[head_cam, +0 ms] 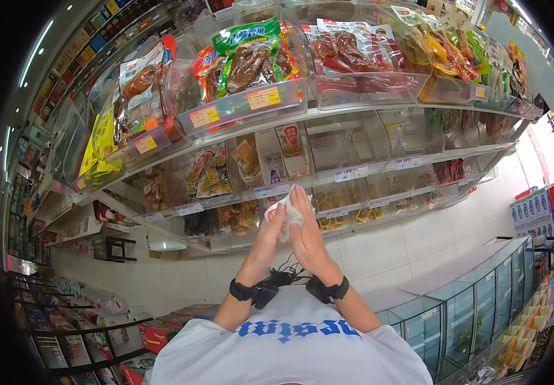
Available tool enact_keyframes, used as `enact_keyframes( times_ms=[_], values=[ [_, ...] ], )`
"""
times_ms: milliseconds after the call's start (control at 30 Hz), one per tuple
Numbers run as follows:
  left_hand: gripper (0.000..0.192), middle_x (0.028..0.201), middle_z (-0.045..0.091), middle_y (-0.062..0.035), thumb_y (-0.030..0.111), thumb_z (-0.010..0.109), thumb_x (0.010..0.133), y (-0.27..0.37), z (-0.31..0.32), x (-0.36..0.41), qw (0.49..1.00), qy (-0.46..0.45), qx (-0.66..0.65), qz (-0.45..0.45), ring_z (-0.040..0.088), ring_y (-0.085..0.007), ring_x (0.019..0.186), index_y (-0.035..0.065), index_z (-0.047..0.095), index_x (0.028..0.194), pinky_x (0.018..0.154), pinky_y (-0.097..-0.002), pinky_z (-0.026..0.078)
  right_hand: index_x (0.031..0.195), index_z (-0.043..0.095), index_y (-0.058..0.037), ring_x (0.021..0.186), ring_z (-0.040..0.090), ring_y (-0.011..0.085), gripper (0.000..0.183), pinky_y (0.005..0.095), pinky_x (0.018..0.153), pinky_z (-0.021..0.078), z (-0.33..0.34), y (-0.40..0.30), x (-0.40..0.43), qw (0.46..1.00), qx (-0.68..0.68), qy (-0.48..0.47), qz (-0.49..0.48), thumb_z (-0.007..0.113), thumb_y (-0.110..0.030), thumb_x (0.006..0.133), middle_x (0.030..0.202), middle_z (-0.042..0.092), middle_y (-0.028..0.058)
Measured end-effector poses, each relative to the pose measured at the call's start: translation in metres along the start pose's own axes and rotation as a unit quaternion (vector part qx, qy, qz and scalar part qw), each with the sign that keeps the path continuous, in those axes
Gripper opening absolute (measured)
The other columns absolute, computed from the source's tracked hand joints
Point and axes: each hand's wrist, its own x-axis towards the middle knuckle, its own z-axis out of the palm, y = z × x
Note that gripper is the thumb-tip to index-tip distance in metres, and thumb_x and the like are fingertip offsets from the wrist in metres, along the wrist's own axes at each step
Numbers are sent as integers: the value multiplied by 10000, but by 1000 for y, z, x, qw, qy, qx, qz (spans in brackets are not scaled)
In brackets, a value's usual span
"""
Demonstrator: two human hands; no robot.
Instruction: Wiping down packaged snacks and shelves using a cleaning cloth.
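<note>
My left hand (266,240) and my right hand (309,243) are pressed nearly palm to palm, fingers pointing away from me. Between them is a crumpled white cloth or wipe (296,217). A red patch shows beside my left fingers; whether it belongs to the white piece is unclear. Each wrist wears a black strap with a small device, and dark cables (284,276) hang behind the hands. Beyond my fingertips runs a tiered store shelf (229,198) with clear plastic bins, holding small snack packets (212,168).
Vacuum-packed meats (253,67) fill the top bins, which carry price tags. Glass-fronted cases (460,308) stand at right, a black-framed rack (65,332) at left. A dark stool (114,249) sits on the tiled floor (387,260). Red cartons (161,332) lie close at left.
</note>
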Motion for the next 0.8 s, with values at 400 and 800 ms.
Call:
enact_keyframes(
  times_ms=[400, 800],
  values=[
    [217, 890, 601, 8, 232, 566, 1006, 8, -3, -19, 979, 67, 127, 147, 525, -65, 853, 16, 580, 1004, 777, -225, 417, 1331, 542, 43, 1042, 638, 134, 509, 268, 919, 492, -25, -9, -11, 830, 510, 26, 224, 506, -374, 1040, 1202, 662, 86],
    [689, 1437, 467, -197, 528, 365, 1036, 27, -79, -48, 986, 40, -143, 73, 467, -271, 1335, -5, 356, 1473, 1092, -384, 399, 1274, 625, -18, 1297, 527, 353, 507, 440, 1095, 402, 46, -67, -1, 991, 10, -31, -129, 679, 42, 774, 1327, 607, 166]
  ],
)
